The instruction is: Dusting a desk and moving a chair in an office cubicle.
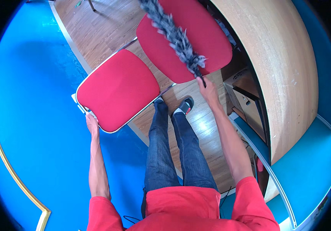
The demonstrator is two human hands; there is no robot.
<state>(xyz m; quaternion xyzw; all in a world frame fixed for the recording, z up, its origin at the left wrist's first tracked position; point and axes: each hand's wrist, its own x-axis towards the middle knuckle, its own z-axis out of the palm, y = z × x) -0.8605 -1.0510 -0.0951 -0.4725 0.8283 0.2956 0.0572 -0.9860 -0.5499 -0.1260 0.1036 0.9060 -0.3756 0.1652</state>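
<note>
My right hand [209, 91] grips the black handle of a grey feather duster [175, 36]. Its feathers lie across the view over the red padded seat [153, 43] of a chair; whether they touch the cloth I cannot tell. Closer to me is the chair's red backrest [119, 89], edged with a pale rim and joined to the seat by metal tubes. My left hand [92, 122] holds the rim at the backrest's near left corner, where the fingers are partly hidden. The duster's far tip runs out of view at the top.
On the right a wooden desk [286, 72] curves close by, with a drawer unit [249, 106] under it. A blue wall [38, 115] with gold moulding [12, 170] rises on the left. Teal partition panels [309, 167] border the desk. Wood-look flooring [208, 135] lies under my feet.
</note>
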